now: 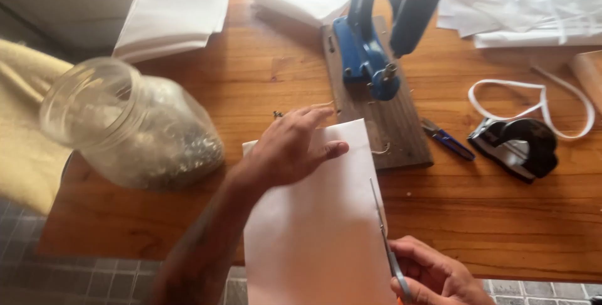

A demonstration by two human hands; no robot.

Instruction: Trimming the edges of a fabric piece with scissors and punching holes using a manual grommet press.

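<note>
White paper, a folded sheet or bag (320,230), is lying across the near edge of the wooden table (263,79), and its lower end is running out of view at the bottom. Whether it is a bag or a plain sheet is hard to tell. Motion blur is softening the near side of the scene.

Beyond the paper's far edge, a blue hand press (370,48) is standing on a dark wooden board (382,123); its upper part is being cut off by the top of the view. Left of the paper, a clear glass jar (132,126) is lying tilted, holding a heap of small metal pieces too blurred to name.

Right of the paper, a small blue snipper (448,139), a black hole punch (517,148) and a loop of white tape (533,101) are lying on the table. Stacks of white paper (175,10) are sitting far behind the jar.

On the paper's upper left part, the left hand (291,148) is pressing flat, fingers spread loosely and gripping nothing. At the paper's right edge, the right hand (433,277), partly cut off, is clenching the handles of scissors (385,242), whose blades are lying along that edge.
</note>
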